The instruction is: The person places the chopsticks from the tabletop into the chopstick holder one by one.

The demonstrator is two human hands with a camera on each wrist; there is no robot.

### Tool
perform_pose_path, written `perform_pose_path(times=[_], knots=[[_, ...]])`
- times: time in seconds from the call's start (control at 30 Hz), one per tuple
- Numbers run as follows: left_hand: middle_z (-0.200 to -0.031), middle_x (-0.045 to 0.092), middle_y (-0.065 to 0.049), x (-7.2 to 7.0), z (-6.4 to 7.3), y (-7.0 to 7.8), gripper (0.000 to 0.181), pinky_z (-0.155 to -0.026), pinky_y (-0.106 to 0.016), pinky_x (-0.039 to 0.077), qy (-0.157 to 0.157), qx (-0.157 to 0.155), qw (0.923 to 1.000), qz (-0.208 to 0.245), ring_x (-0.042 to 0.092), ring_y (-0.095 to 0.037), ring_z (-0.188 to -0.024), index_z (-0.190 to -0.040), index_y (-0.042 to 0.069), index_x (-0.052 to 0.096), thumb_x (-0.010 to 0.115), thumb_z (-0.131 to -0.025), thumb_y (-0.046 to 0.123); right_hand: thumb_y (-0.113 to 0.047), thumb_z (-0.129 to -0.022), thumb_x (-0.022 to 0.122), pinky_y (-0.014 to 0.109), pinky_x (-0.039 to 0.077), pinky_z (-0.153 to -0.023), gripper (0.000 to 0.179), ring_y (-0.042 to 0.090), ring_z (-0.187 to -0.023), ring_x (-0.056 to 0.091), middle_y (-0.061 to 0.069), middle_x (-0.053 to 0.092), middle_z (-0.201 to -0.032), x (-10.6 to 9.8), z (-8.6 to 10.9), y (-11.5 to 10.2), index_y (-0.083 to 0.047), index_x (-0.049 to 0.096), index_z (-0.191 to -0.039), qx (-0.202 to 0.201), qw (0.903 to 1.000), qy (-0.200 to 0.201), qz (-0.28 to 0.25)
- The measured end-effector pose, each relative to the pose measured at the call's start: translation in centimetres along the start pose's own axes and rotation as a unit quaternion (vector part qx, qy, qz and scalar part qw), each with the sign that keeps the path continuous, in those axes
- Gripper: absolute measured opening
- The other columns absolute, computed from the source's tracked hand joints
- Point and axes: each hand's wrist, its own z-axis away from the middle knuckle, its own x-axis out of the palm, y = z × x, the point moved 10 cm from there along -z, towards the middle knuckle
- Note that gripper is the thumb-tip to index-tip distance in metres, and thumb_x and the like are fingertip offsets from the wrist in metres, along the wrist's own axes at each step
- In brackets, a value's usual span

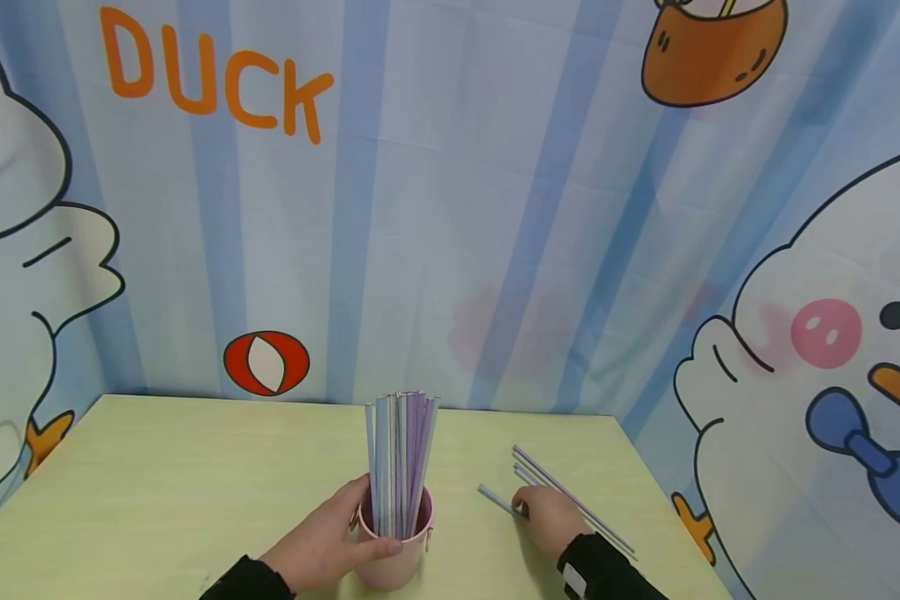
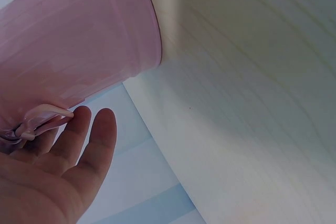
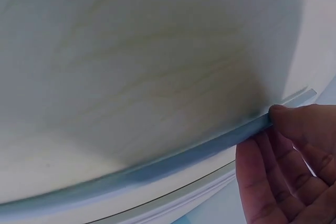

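Observation:
A small pink bucket (image 1: 390, 573) stands on the table, packed with a bundle of upright blue, silvery and purple straws (image 1: 401, 467). My left hand (image 1: 330, 533) grips it near the rim, thumb across the front and fingers on the far left side. In the left wrist view, the fingertips lie by a pink bow-like piece (image 2: 47, 118) on the bucket's side. Farther right, my right hand (image 1: 551, 517) pinches a light blue straw (image 3: 178, 162) between thumb and fingers, low over the table. Beyond that hand lie a few loose purple and grey straws (image 1: 600, 522).
The pale wood-look table (image 1: 217, 475) ends against a striped blue curtain (image 1: 435, 208) printed with cartoon ducks. The loose straws lie slanted toward the table's right edge.

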Motion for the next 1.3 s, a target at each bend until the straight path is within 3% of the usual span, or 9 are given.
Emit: perform_pose_path(times=[0.27,0.47,0.7,0.87,1.1,1.3], knots=[[-0.153,0.037,-0.013,0.0,0.1,0.0,0.102,-0.103,-0.066,0.035,-0.003,0.002,1.0,0.003,0.041,-0.039,-0.132,-0.154,0.015,0.025,0.074,-0.075,0.057,0.002,-0.081,0.073,0.036,0.054,-0.065,0.019,0.018,-0.075,0.062,0.0,0.065,-0.082,-1.4,-0.7,-1.3,-0.009,0.071,-0.096,0.001,0.9993,-0.019,-0.033],[-0.153,0.037,-0.012,0.0,0.2,-0.1,0.103,-0.102,-0.067,0.035,0.001,0.002,1.0,0.002,0.04,-0.04,-0.133,-0.155,0.016,0.025,0.073,-0.075,0.059,0.001,-0.083,0.071,0.03,0.053,-0.058,0.021,0.015,-0.071,0.062,0.002,0.065,-0.083,-3.5,-1.5,-2.7,-0.005,0.07,-0.103,-0.013,0.9964,-0.002,-0.084],[-0.153,0.037,-0.012,0.1,0.1,-0.1,0.102,-0.102,-0.067,0.035,-0.002,0.004,1.0,0.005,0.041,-0.039,-0.132,-0.154,0.016,0.026,0.073,-0.075,0.058,-0.002,-0.088,0.068,0.032,0.054,-0.062,0.022,0.014,-0.075,0.061,0.001,0.063,-0.086,-6.3,-2.6,-3.9,-0.005,0.068,-0.109,0.006,0.9868,0.029,-0.159],[-0.152,0.037,-0.012,0.2,0.1,-0.2,0.101,-0.103,-0.066,0.035,-0.004,0.005,0.9999,0.009,0.041,-0.039,-0.132,-0.154,0.016,0.026,0.074,-0.075,0.057,-0.003,-0.09,0.067,0.036,0.056,-0.069,0.024,0.015,-0.079,0.061,0.001,0.062,-0.088,-8.6,-3.3,-4.8,-0.005,0.066,-0.113,0.017,0.9707,0.068,-0.23],[-0.153,0.037,-0.012,0.2,0.0,-0.2,0.102,-0.102,-0.067,0.035,0.0,0.007,0.9999,0.008,0.041,-0.039,-0.132,-0.155,0.017,0.025,0.074,-0.075,0.057,-0.006,-0.091,0.066,0.041,0.056,-0.078,0.025,0.018,-0.087,0.062,0.002,0.063,-0.094,-12.0,-4.1,-5.9,-0.006,0.064,-0.115,0.027,0.9382,0.13,-0.32],[-0.152,0.037,-0.012,0.1,0.1,-0.1,0.103,-0.102,-0.067,0.035,0.001,0.002,1.0,0.005,0.041,-0.04,-0.132,-0.155,0.016,0.025,0.074,-0.074,0.057,-0.008,-0.092,0.065,0.041,0.055,-0.083,0.028,0.02,-0.093,0.061,0.006,0.063,-0.1,-14.3,-4.7,-7.1,-0.004,0.061,-0.119,0.023,0.9149,0.153,-0.373]])
